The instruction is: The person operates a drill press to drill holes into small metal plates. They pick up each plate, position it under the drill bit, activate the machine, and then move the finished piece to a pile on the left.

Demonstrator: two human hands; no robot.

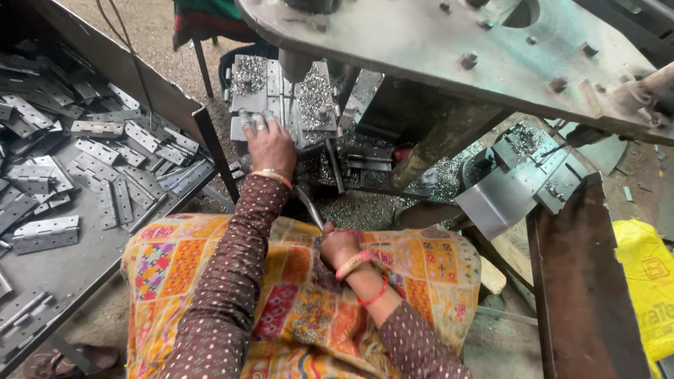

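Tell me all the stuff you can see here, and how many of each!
hinges: many, too many to count, grey metal, piled on the tray at left
tray: one, dark grey metal, left side
hinge on the machine bed: one, grey, under the machine's punch, at the left hand's fingertips
machine frame: one, grey steel with bolts, across the top
metal chips: too many to count, silvery, on and under the machine bed
lever rod: one, grey, running from the machine down to the right hand
lap cloth: one, yellow and orange patterned, over the person's lap
yellow sack: one, yellow, far right
left hand: one, resting on the machine bed
right hand: one, closed around the lever rod's lower end
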